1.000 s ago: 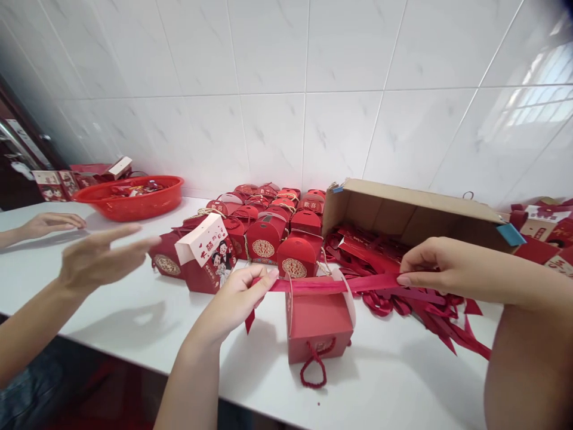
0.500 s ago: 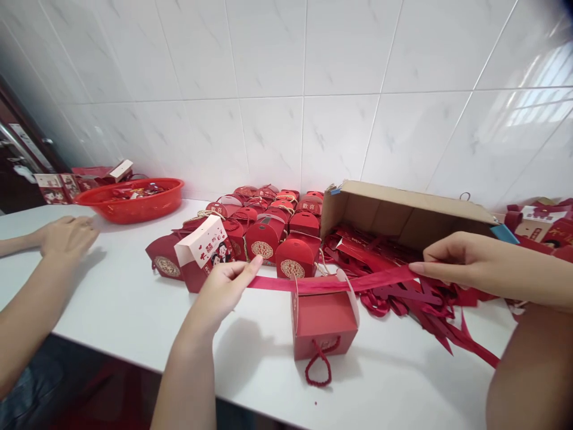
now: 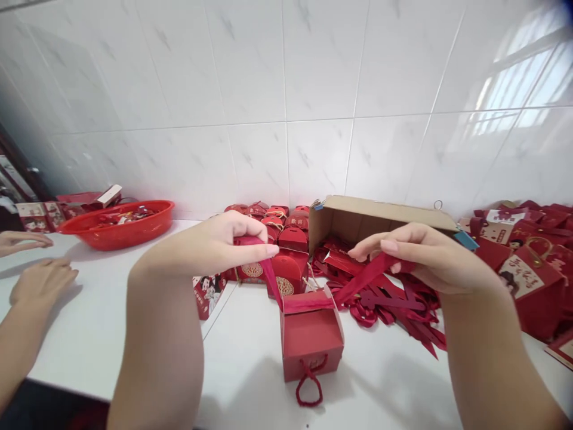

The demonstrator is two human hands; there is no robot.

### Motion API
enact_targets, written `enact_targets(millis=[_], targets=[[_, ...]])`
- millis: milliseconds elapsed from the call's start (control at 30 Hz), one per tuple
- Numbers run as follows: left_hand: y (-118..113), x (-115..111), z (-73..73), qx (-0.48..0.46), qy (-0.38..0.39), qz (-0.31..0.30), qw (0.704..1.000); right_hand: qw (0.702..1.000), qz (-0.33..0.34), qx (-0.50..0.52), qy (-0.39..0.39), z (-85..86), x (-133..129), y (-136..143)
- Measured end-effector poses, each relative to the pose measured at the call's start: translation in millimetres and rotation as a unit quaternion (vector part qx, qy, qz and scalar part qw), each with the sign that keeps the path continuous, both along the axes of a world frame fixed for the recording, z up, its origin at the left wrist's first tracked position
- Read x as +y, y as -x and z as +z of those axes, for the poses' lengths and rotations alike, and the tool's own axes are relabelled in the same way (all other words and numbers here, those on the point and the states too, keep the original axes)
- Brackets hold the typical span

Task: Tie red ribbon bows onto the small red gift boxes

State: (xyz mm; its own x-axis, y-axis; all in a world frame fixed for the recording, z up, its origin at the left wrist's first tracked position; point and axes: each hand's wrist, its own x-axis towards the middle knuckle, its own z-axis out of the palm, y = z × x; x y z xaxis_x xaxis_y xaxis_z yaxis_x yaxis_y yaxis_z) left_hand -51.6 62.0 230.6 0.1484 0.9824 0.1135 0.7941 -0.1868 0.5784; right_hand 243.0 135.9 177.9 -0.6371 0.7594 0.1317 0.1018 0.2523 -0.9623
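A small red gift box (image 3: 312, 337) stands on the white table in front of me, a braided red cord loop hanging from its near side. Across its top, between the two raised end flaps, lies a dark red ribbon (image 3: 308, 303). My left hand (image 3: 233, 242) is closed on one end of the ribbon, up and left of the box. Up and right of it, my right hand (image 3: 403, 254) pinches the other end between thumb and fingers. Both ends slant upward from the box.
Finished-looking red boxes (image 3: 293, 236) stand in rows against the tiled wall. A cardboard carton (image 3: 380, 209) lies with loose ribbons (image 3: 403, 307) spilling out. Red bags (image 3: 532, 269) sit at right. At left are a red basin (image 3: 119, 233) and another person's hands (image 3: 45, 283).
Both hands have risen and the ribbon, earlier stretched straight above the box, now dips onto its top with both ends raised. The camera view has shifted. Another hand shows at far left.
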Motion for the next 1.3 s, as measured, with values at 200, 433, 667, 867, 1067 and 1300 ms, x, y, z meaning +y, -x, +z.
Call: enact_targets(millis=[200,433,667,867,1067,1300], targets=[[-32,16,-17.4,-0.144,-0.095,-0.034,0.984,0.983,0.028,0.165,0.069,-6.4,-5,33],[-31,23,-16.9,-0.214,-0.029,-0.133,0.967,0.972,-0.072,0.225,0.008,-6.4,-10,38],[-26,32,-22.3,-0.317,0.015,-0.222,0.922,0.954,-0.155,0.235,-0.106,-7.4,-12,33],[-17,34,-20.1,-0.365,0.069,-0.284,0.884,0.927,-0.186,0.286,-0.153,-11.2,-8,27],[-15,32,-20.5,-0.312,0.012,-0.246,0.918,0.922,-0.19,0.28,-0.186,-11.5,-6,25],[-31,29,-25.6,-0.321,-0.148,-0.15,0.923,0.891,-0.256,0.286,-0.243,-10.6,-5,25]])
